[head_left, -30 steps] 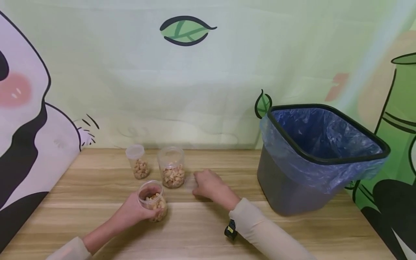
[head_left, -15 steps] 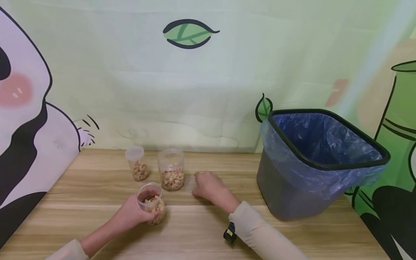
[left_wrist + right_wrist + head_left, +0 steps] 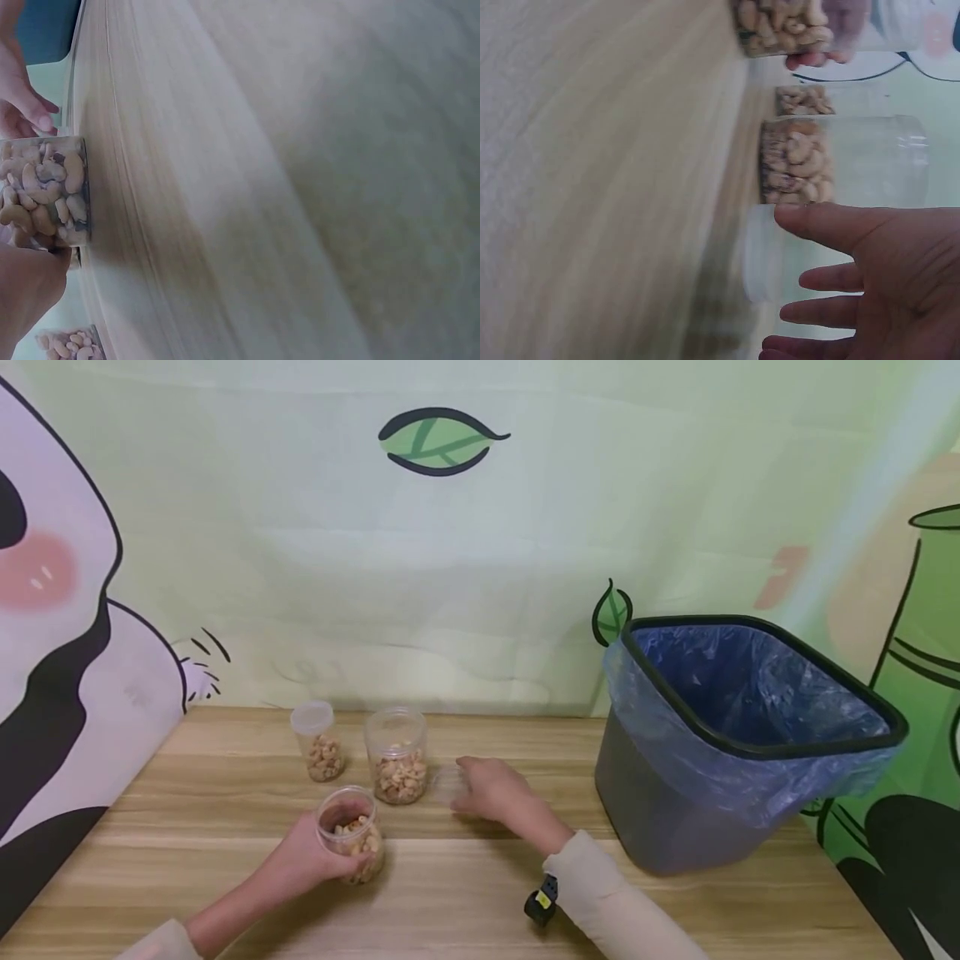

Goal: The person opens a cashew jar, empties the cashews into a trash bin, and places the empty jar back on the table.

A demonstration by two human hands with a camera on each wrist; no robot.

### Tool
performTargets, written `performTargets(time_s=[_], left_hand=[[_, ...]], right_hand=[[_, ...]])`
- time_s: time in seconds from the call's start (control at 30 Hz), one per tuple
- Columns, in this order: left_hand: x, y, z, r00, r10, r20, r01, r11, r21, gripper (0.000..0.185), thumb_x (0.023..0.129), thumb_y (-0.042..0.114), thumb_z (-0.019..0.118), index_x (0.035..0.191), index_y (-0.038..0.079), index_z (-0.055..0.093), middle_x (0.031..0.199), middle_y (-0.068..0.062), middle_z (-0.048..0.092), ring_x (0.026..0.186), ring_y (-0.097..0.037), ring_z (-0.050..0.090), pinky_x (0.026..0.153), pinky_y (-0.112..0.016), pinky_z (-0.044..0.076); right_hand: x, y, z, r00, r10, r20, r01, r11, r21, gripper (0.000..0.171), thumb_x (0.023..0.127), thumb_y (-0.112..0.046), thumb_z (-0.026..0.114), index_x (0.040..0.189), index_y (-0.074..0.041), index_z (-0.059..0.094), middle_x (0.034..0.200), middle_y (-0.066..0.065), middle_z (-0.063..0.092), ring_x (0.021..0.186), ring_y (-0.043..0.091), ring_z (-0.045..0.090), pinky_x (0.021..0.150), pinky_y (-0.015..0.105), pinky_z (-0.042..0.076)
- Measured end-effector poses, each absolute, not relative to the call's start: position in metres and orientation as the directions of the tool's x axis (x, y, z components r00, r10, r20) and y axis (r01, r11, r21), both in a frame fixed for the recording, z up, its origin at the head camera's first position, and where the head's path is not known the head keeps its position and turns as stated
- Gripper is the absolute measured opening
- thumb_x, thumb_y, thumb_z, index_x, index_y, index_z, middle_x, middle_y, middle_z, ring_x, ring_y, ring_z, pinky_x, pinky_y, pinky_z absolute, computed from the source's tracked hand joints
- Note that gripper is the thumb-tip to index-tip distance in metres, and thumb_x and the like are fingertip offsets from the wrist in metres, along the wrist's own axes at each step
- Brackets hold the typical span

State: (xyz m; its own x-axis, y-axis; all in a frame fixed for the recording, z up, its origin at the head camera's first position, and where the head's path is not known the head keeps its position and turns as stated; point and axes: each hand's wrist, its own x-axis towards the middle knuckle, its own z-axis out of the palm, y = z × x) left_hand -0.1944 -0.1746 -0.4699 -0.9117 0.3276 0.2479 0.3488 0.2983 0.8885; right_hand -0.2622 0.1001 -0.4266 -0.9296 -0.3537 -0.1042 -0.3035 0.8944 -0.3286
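The open jar of cashews stood near the front of the worktop, and our left hand gripped it, fingers curled round its side; in the left wrist view the nuts pressed against the clear wall. Behind it stood a small capped jar and, to its right, a taller jar, both part full of cashews and apart from ours. Right of the taller jar a clear lid lay on the wood. Our right hand hovered just over it with straight, spread fingers, holding nothing; we could not tell whether the fingertips touched it.

To do this step well, we judged that we should keep the held jar upright and steady so that no nuts spilled, pinch the lid by its rim rather than press it flat, since it was thin and hard to see, and steer clear of the taller jar close beside it.

Further right stood a dark bin lined with a blue bag, well apart from the jars. The worktop was pale striped wood. Behind it hung a green backdrop with a painted leaf, a panda at the left edge and bamboo at the right.
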Motion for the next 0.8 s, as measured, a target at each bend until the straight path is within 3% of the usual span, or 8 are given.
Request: performTargets(time_s=[0.1, 0.2, 0.27, 0.43, 0.63, 0.8], left_hand=[[-0.195, -0.174, -0.469, -0.913, 0.329, 0.243, 0.343, 0.292, 0.893, 0.053, 0.071, 0.006, 0.091, 0.116, -0.002, 0.064, 0.113, -0.013, 0.07, 0.102, -0.005, 0.062, 0.091, -0.019, 0.05], [-0.195, -0.173, -0.469, -0.918, 0.324, 0.23, 0.328, 0.293, 0.898, 0.055, 0.071, 0.006, 0.091, 0.117, -0.002, 0.063, 0.114, -0.013, 0.07, 0.104, -0.004, 0.062, 0.091, -0.017, 0.049], [-0.194, -0.173, -0.47, -0.922, 0.316, 0.226, 0.323, 0.3, 0.898, 0.056, 0.071, 0.006, 0.091, 0.118, -0.003, 0.063, 0.115, -0.014, 0.07, 0.104, -0.003, 0.062, 0.092, -0.017, 0.048], [-0.195, -0.171, -0.469, -0.924, 0.302, 0.233, 0.332, 0.335, 0.882, 0.056, 0.07, 0.008, 0.092, 0.118, -0.002, 0.064, 0.115, -0.013, 0.07, 0.104, -0.002, 0.061, 0.093, -0.017, 0.048], [-0.194, -0.171, -0.468, -0.925, 0.299, 0.235, 0.334, 0.342, 0.878, 0.058, 0.07, 0.009, 0.093, 0.119, -0.002, 0.064, 0.116, -0.013, 0.071, 0.104, -0.003, 0.062, 0.092, -0.017, 0.048], [-0.189, -0.166, -0.465, -0.921, 0.314, 0.232, 0.337, 0.338, 0.879, 0.052, 0.071, 0.012, 0.093, 0.115, 0.007, 0.066, 0.114, -0.008, 0.071, 0.104, -0.007, 0.063, 0.091, -0.018, 0.048]], right_hand=[[-0.258, 0.108, -0.417, -0.931, -0.354, -0.092, -0.299, 0.882, -0.364, 0.061, 0.094, -0.027, 0.074, 0.145, -0.001, 0.052, 0.13, 0.016, 0.067, 0.104, 0.024, 0.068, 0.101, 0.041, 0.051], [-0.252, 0.114, -0.406, -0.929, -0.363, -0.076, -0.307, 0.868, -0.39, 0.055, 0.096, -0.025, 0.072, 0.143, -0.003, 0.054, 0.13, 0.016, 0.067, 0.092, 0.02, 0.065, 0.096, 0.041, 0.052], [-0.247, 0.118, -0.397, -0.929, -0.366, -0.053, -0.317, 0.861, -0.397, 0.051, 0.097, -0.025, 0.07, 0.142, -0.004, 0.056, 0.13, 0.014, 0.067, 0.094, 0.021, 0.065, 0.096, 0.041, 0.052], [-0.229, 0.132, -0.373, -0.923, -0.38, 0.062, -0.372, 0.839, -0.397, 0.042, 0.098, -0.024, 0.069, 0.136, -0.006, 0.062, 0.134, 0.012, 0.065, 0.124, 0.03, 0.061, 0.103, 0.046, 0.049], [-0.193, 0.163, -0.337, -0.918, -0.376, 0.122, -0.392, 0.82, -0.417, 0.038, 0.099, -0.023, 0.067, 0.135, -0.01, 0.064, 0.134, 0.008, 0.066, 0.121, 0.029, 0.063, 0.099, 0.047, 0.051], [-0.154, 0.208, -0.303, -0.908, -0.387, 0.162, -0.416, 0.785, -0.459, 0.036, 0.1, -0.027, 0.066, 0.135, -0.017, 0.065, 0.133, 0.0, 0.067, 0.116, 0.025, 0.066, 0.093, 0.047, 0.055]])
